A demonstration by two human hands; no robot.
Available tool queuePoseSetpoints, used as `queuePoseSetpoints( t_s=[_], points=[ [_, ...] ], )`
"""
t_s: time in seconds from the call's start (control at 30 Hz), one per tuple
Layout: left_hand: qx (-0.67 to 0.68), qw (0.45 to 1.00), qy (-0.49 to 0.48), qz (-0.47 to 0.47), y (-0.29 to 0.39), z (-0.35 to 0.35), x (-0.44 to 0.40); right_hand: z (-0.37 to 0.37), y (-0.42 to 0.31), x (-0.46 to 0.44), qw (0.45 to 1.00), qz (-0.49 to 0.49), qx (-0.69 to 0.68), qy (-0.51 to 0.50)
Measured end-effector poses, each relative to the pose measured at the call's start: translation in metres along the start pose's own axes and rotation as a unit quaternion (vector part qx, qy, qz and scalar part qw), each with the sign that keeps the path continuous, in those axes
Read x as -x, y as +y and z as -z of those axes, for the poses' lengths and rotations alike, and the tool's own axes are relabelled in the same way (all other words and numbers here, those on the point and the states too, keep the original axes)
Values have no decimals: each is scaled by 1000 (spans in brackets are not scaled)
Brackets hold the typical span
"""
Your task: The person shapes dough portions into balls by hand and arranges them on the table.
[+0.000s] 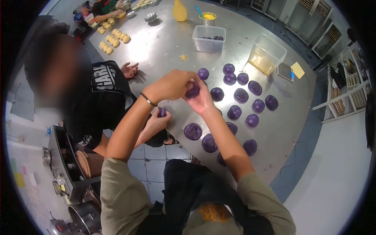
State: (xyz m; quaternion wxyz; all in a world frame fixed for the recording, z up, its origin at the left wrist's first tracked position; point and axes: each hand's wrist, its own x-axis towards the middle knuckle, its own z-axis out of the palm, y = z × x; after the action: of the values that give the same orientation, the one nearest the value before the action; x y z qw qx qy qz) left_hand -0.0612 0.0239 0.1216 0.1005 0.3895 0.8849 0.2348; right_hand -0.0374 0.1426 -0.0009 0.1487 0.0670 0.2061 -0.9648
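Note:
A purple dough ball (pixel 192 91) is held between my two hands above the near side of the metal table. My left hand (pixel 169 84), with a dark bracelet at its wrist, bends over the ball from the left, its fingers closed at the top. From below and the right, my right hand (pixel 201 101) cups the same ball; part of its grip is hidden. Just right of my hands lie several smooth purple balls (pixel 229 78) and several flattened purple dough pieces (pixel 193 131). Some pieces are partly covered by my right forearm.
To my left stands a co-worker, one hand holding a purple dough piece (pixel 161 112). Farther back are a tub of purple pieces (pixel 208 46), a tub with yellow residue (pixel 270 53), a scale (pixel 285 72), a yellow bottle (pixel 180 11) and rows of pale dough balls (pixel 114 40).

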Motion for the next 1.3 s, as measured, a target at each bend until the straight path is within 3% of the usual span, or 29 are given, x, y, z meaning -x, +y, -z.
queuePoseSetpoints(
  t_s=[0.03, 0.1, 0.17, 0.23, 0.27, 0.33, 0.4, 0.47, 0.53, 0.6, 0.67, 0.77, 0.8, 0.87, 0.9, 0.97, 1.0, 1.07, 1.1, 1.17, 1.3],
  points=[
    [-71, 997, 11, 3, 1, 3, -1, 4, 1, -2, 1000, -2, 1, -2],
    [-92, 996, 15, 6, 10, 15, 0, -18, -8, 11, 997, -35, 41, 62],
    [-111, 994, 18, 6, 7, 13, 0, -20, -10, 14, 998, -46, 7, 49],
    [-106, 988, 21, -109, -8, -5, 1, -16, -10, 12, 997, -58, -26, 37],
    [-104, 988, 21, -109, -2, -4, 2, -14, -10, 10, 995, -91, -47, 13],
    [-50, 999, 7, -1, 9, 0, 3, -6, -10, 10, 990, -123, -69, -9],
    [-30, 999, 16, -28, 18, 7, 7, -9, -16, 15, 986, -160, -8, -39],
    [-8, 998, 24, -55, 25, 16, 10, -13, -22, 18, 978, -202, -42, -20],
    [28, 999, 29, 7, 26, 23, 10, -9, -24, 18, 967, -244, -76, 2],
    [0, 999, 22, -46, 22, 18, 8, -4, -25, 17, 945, -294, -115, -83],
    [-29, 995, 15, -97, 21, 15, 10, 0, -23, 20, 942, -297, -124, -95],
    [56, 998, 11, 22, 25, 16, 10, 2, -21, 20, 927, -311, -154, -144],
    [58, 998, 10, 21, 23, 12, 10, 3, -22, 20, 913, -323, -173, -180],
    [77, 970, 175, -148, 18, 3, 15, 5, -23, 20, 912, -326, -184, -169],
    [78, 970, 174, -148, 19, 2, 17, 6, -24, 20, 911, -328, -193, -161],
    [211, 971, 95, -57, 24, 6, 22, 9, -23, 19, 909, -328, -195, -165],
    [211, 971, 95, -57, 30, 8, 21, 10, -22, 19, 908, -329, -197, -170],
    [109, 984, -57, 126, 42, 11, 17, 9, -19, 22, 913, -319, -182, -177],
    [108, 985, -58, 125, 39, 10, 19, 7, -19, 24, 919, -307, -167, -183],
    [174, 985, 1, -7, 27, 8, 23, 9, -21, 26, 926, -301, -155, -164],
    [253, 962, 103, -6, 26, -14, 48, 13, -31, 24, 943, -288, -125, -106]
  ],
)
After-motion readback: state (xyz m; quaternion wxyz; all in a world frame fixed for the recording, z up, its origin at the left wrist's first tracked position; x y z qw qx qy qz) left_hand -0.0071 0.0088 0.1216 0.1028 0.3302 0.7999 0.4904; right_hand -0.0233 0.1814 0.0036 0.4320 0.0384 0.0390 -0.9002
